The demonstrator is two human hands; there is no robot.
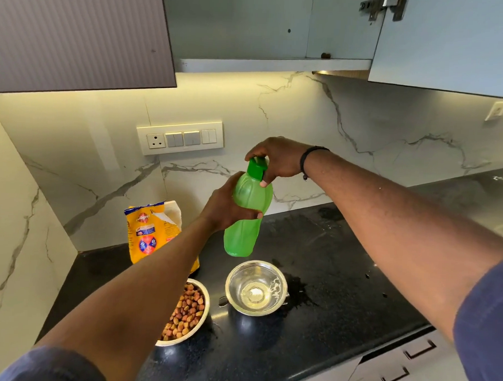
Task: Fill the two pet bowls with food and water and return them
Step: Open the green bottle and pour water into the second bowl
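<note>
Now green bottle [248, 216] in left fingers [251, 215], right fingers [264, 181] on cap [257, 167]

Left hand [227, 208] in a closed grip, right hand [277, 160] pinching from above.

Home kitchen. Black speckled countertop [341, 279] against white marble-veined backsplash [361, 123]. Wall cabinets overhead, one door [449, 40] swung open on metal hinge [385, 7], lit strip beneath. Switch-and-socket panel [180, 137] on wall. Drawer fronts with dark handles [420, 348] below counter edge. Pet food bag [154, 232] and steel bowls [257, 287] on counter.
</note>
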